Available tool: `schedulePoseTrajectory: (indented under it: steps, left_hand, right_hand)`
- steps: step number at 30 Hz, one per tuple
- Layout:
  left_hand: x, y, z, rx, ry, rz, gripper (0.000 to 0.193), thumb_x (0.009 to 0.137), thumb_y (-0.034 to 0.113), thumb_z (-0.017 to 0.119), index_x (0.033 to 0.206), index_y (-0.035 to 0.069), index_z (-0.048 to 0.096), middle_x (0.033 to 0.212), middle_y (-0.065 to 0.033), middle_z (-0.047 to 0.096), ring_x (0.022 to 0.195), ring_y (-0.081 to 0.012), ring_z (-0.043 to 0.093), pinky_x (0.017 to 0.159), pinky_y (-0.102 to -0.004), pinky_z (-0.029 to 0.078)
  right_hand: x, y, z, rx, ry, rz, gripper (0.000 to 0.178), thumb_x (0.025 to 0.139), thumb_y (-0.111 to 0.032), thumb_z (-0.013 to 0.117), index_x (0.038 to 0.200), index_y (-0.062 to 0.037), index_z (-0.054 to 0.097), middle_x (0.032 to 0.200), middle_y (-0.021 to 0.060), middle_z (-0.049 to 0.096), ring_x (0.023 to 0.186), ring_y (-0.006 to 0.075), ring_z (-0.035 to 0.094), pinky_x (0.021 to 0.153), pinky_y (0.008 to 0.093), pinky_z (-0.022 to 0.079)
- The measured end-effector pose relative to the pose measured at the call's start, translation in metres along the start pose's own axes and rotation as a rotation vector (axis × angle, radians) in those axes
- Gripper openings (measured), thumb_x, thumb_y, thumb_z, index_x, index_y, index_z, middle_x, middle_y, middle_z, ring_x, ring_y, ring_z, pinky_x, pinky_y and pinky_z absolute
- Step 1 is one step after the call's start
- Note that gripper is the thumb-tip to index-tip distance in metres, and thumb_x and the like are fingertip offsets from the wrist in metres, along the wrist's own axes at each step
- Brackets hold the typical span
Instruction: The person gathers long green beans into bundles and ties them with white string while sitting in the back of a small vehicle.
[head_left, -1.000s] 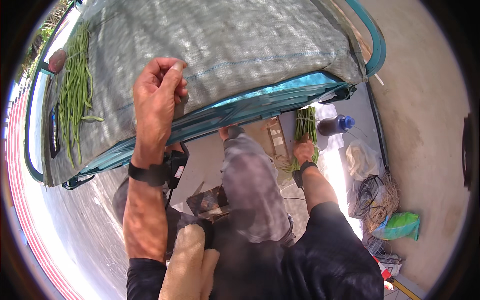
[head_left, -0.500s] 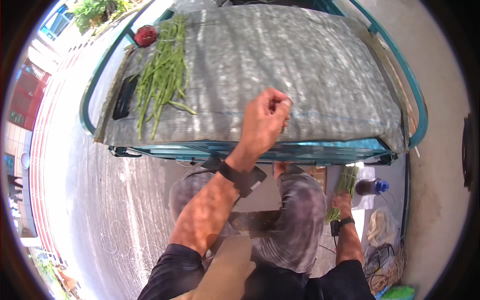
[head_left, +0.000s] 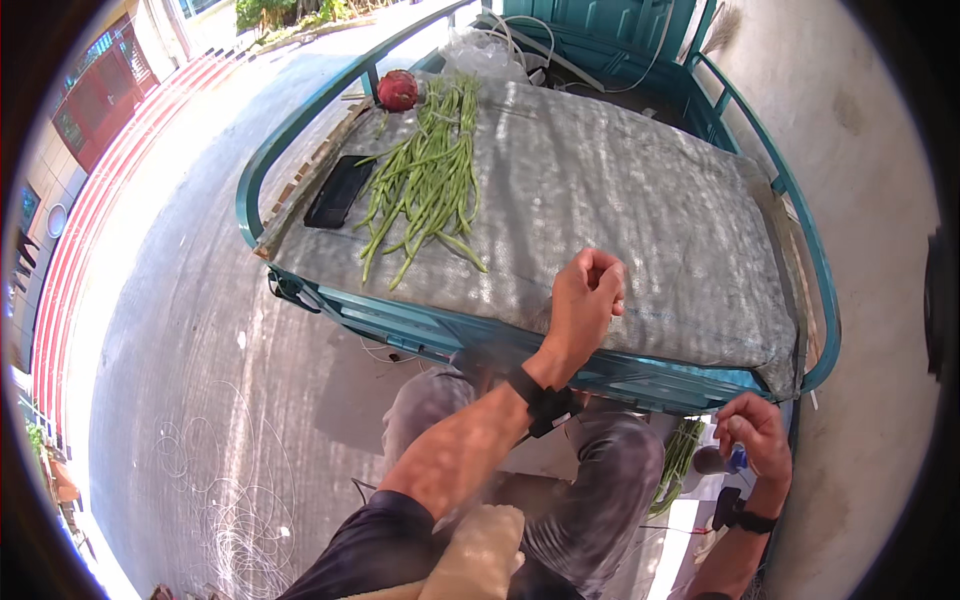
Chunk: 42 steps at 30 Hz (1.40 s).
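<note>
Over the front part of the grey woven sheet (head_left: 640, 190), my left hand (head_left: 585, 295) is closed in a pinch. Whatever lies between its fingertips is too small to make out. My right hand (head_left: 757, 432) is raised at the cart's front right corner, its fingers curled inward; I cannot see anything in them. Just below that hand is a dark bottle with a blue cap (head_left: 738, 458), partly covered by it. A bundle of long green beans (head_left: 680, 462) lies beside my right knee. More loose long beans (head_left: 430, 175) are spread on the sheet's left side.
A black phone (head_left: 338, 192) and a red dragon fruit (head_left: 397, 90) lie left of the beans. Teal rails (head_left: 262, 165) edge the cart bed. Clear plastic and pale cables (head_left: 485, 52) sit at the back. Thin tangled wire (head_left: 240, 520) lies on the ground at left.
My right hand has left the bean bundle by my knee and risen to the cart's corner. My left hand stays pinched over the sheet. The view has shifted, showing more of the cart's back.
</note>
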<state>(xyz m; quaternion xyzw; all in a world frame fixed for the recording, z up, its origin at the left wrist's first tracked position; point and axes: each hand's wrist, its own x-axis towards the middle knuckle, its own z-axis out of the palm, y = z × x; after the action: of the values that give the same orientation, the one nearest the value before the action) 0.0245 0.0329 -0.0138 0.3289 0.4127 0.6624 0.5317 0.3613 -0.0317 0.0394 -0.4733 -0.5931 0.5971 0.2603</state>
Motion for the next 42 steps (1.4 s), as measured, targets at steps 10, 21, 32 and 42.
schedulePoseTrajectory:
  steps: [10,21,32,42]
  left_hand:
    - [-0.001,0.063,-0.048,-0.296,0.304,0.232,0.013,0.102,0.015,0.061,0.104,0.003,0.063,0.071,0.0037,0.054,0.059,-0.0058,0.051,0.057,-0.0231,0.042]
    - [-0.007,0.085,-0.063,-0.373,0.333,0.223,0.014,0.103,0.018,0.062,0.104,0.004,0.064,0.071,0.0022,0.056,0.058,-0.0058,0.053,0.056,-0.0218,0.041]
    - [-0.007,0.075,-0.069,-0.346,0.300,0.160,0.009,0.105,0.014,0.060,0.101,0.006,0.062,0.078,0.0041,0.056,0.063,-0.0016,0.050,0.057,-0.0200,0.045]
    - [-0.005,0.085,-0.074,-0.399,0.328,0.254,0.011,0.103,0.015,0.061,0.104,0.004,0.063,0.070,0.0036,0.053,0.058,-0.0059,0.051,0.056,-0.0226,0.041]
  right_hand:
    - [0.226,-0.176,0.133,-0.346,-0.135,-0.258,0.027,0.101,-0.030,0.064,0.099,-0.0027,0.067,0.082,0.0035,0.069,0.063,0.0103,0.063,0.054,0.0254,0.049]
    - [0.473,-0.156,0.284,-0.593,-0.047,-0.055,0.045,0.090,-0.044,0.075,0.093,0.0004,0.067,0.087,0.0111,0.071,0.065,0.0182,0.068,0.052,0.0345,0.052]
    - [0.510,-0.130,0.317,-0.860,0.233,-0.330,0.051,0.082,-0.041,0.073,0.089,0.0100,0.072,0.086,0.0239,0.073,0.073,0.0369,0.073,0.064,0.0458,0.057]
    - [0.469,-0.148,0.196,0.399,-0.204,-0.159,0.021,0.094,-0.012,0.067,0.106,0.0047,0.066,0.093,0.0142,0.073,0.078,0.0244,0.072,0.076,0.0392,0.061]
